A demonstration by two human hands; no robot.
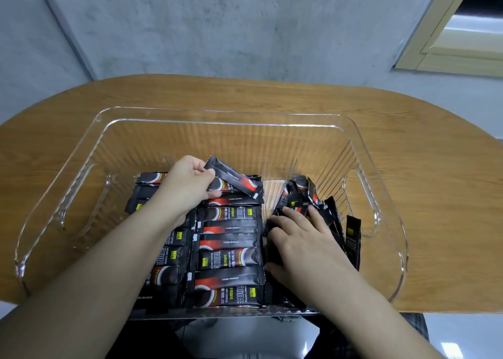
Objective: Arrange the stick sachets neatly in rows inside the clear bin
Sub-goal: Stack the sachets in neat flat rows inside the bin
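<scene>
Pinching one stick sachet [233, 179] between thumb and curled fingers, the left hand [187, 180] holds it over the far end of the flat rows [228, 252] at centre frame inside the clear bin [217, 117]. Its long axis runs diagonally — upper left to lower right — while the laid sachets lie left to right across the picture. Set down at that slant, it would likely straddle two neighbours and spoil the row; it needs turning level first.

The right hand [302, 239] lies with fairly straight fingers on the loose pile [313, 200] at right of centre, seemingly pressing more than gripping. These sachets stand or lean on end, pointing toward the upper frame — a careless push could tip them onto the tidy rows or against the bin's right wall.
</scene>
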